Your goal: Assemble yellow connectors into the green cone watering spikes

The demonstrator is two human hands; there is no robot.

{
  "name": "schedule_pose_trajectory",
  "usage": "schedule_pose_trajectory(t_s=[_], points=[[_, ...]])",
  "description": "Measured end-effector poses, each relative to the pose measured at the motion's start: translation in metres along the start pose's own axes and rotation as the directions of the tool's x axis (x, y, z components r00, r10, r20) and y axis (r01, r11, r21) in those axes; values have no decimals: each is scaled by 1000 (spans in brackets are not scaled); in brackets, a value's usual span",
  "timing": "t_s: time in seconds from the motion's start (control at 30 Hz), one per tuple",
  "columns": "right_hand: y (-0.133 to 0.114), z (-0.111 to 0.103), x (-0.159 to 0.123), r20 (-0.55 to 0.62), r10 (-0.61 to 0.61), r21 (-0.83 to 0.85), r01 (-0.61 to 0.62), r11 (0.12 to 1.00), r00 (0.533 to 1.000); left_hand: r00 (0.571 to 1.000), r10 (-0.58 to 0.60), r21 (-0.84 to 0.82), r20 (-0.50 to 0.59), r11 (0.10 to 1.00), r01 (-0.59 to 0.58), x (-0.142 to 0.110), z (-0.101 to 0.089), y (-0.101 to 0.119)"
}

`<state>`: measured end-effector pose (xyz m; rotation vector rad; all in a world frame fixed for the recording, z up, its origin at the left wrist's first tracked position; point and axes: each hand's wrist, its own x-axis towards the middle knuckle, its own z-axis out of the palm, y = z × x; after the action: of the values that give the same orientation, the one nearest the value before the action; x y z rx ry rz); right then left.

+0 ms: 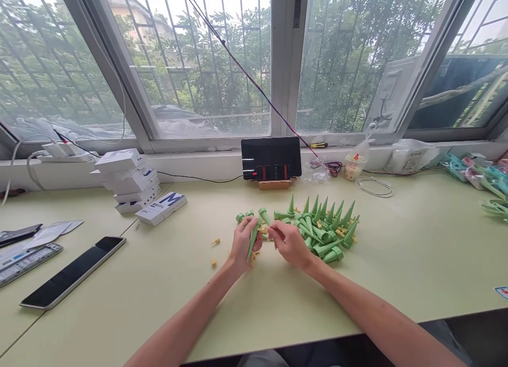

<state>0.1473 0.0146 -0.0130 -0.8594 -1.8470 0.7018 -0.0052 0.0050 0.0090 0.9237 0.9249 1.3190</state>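
Green cone point(253, 242), and it sits in the left hand point(239, 245), fingers wrapped round it, the wide collared end up near the fingertips, the narrow tip pointing back towards the wearer! Across from it, the right hand point(292, 243) has thumb and forefinger pinched on a small yellow piece point(263, 230), right beside that wide end. Whether the two parts touch or are already joined is too small to tell.

Steadiness looks to be everything here. The left hand would do well to anchor the cone just below the collar, firm but no squeeze, leaving the mouth clear of its own fingers. The right hand wants a light pinch, the yellow piece lined up straight with the cone's axis and then eased along it; any tilt could jam it or flick it out of the fingertips. Bringing both wrists down onto the table point(238, 324) would likely calm any wobble.

And look at the layout! A crowd of green cones point(331, 224) lies just beyond and to the right of the right hand, some upright, so that elbow and wrist had better travel low and careful. Loose yellow bits point(215, 241) lie left of the left hand, within easy reach.
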Motion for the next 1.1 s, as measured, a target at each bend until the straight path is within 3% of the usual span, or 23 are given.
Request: schedule_pose_trajectory(t_s=[1.1], points=[[-1, -5, 0, -5, 17, -21, -17, 1000, 1000, 1000, -7, 21, 21, 1000, 7, 0, -1, -1]])
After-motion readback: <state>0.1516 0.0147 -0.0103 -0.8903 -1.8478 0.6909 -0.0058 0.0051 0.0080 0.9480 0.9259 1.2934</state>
